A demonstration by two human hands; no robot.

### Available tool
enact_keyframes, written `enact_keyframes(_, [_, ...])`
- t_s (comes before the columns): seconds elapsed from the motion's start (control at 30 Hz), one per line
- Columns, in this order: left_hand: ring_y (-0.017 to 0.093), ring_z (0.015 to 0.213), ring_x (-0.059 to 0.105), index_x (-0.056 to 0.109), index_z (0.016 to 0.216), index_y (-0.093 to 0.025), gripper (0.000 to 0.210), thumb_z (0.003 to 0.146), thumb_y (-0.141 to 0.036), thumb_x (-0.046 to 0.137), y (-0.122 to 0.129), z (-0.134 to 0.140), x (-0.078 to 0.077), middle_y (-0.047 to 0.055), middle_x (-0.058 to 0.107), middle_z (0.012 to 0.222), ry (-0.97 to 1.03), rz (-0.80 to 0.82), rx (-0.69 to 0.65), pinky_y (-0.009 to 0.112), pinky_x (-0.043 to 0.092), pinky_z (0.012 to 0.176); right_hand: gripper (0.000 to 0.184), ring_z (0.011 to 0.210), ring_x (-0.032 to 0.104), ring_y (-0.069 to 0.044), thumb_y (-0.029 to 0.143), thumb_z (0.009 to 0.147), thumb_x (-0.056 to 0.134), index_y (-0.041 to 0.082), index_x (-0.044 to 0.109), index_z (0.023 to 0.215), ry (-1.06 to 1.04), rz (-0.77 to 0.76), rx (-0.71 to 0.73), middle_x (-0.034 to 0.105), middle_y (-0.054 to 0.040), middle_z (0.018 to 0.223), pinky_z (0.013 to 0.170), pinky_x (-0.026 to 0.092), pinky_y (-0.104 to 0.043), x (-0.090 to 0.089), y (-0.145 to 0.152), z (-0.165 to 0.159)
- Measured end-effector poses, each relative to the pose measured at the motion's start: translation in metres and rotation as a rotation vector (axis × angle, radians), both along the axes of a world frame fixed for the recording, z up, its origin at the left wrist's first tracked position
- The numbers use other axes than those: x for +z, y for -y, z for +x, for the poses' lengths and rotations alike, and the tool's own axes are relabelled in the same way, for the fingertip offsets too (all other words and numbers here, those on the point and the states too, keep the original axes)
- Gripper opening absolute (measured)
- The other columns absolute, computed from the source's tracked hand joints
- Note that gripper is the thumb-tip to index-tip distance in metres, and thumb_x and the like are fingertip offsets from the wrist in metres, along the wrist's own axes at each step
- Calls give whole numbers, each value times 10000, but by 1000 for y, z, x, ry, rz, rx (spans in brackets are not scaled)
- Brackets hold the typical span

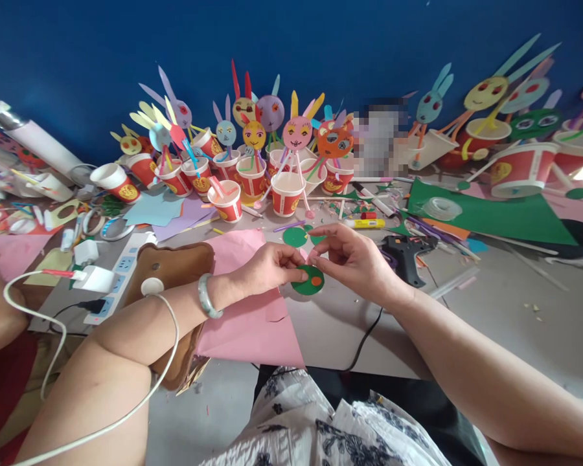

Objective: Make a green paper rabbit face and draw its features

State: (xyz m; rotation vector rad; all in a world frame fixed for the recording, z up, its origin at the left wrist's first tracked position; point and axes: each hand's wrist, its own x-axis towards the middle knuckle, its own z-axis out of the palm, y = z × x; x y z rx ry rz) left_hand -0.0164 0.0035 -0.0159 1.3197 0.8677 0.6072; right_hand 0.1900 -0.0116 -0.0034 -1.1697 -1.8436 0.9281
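Between its thumb and fingers, my left hand (pixel 272 266) holds a green paper disc (pixel 307 287) by its left edge. An orange dot (pixel 316 281) shows on the disc's right side. My right hand (pixel 348 260) is closed in a pinch just above the disc's upper right edge, on what looks like a small pink paper piece (pixel 311 255), partly hidden by the fingers. Beyond the hands, a second green disc (pixel 295 237) lies on the table, with another green piece (pixel 317 238) partly covered by my right fingers.
Pink paper (pixel 252 323) lies under my left forearm, beside a brown case (pixel 175 275) and a power strip (pixel 126 272). A black glue gun (pixel 405 255) rests to the right. Paper cups (pixel 288 194) with paper rabbit figures line the back. A green sheet (pixel 495 217) lies far right.
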Motion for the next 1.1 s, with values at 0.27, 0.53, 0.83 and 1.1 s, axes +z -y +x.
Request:
enact_keyframes(0.27, [118,724,620,718,757,-130,205,685,-236,877,0,2,2,12,702,761,42,-11,-6,276,498,743,328,487,359,-79,326,839,712,175,642,1122,-75,-30,-24,746,-21,755,478,306,-272,1,1,-1])
enact_keyframes(0.53, [119,732,612,673,707,-141,200,666,-208,858,0,2,1,0,676,744,50,-21,-4,278,487,750,302,494,378,-77,322,821,740,171,678,1076,-94,18,-61,759,-37,781,470,328,-266,0,3,-2])
enact_keyframes(0.83, [127,735,613,639,698,-140,185,673,-198,813,0,2,0,9,675,755,15,-16,-20,284,467,733,289,569,586,-131,390,861,759,203,728,1079,-101,54,-50,800,-59,837,494,416,-281,-7,4,-2])
enact_keyframes(1.1, [99,682,549,638,756,-151,295,712,-340,861,-3,-2,4,-12,630,733,21,-33,10,260,404,672,604,905,752,-226,581,844,787,187,676,1289,-292,-94,-55,806,-104,1017,721,590,-321,-6,-2,0])
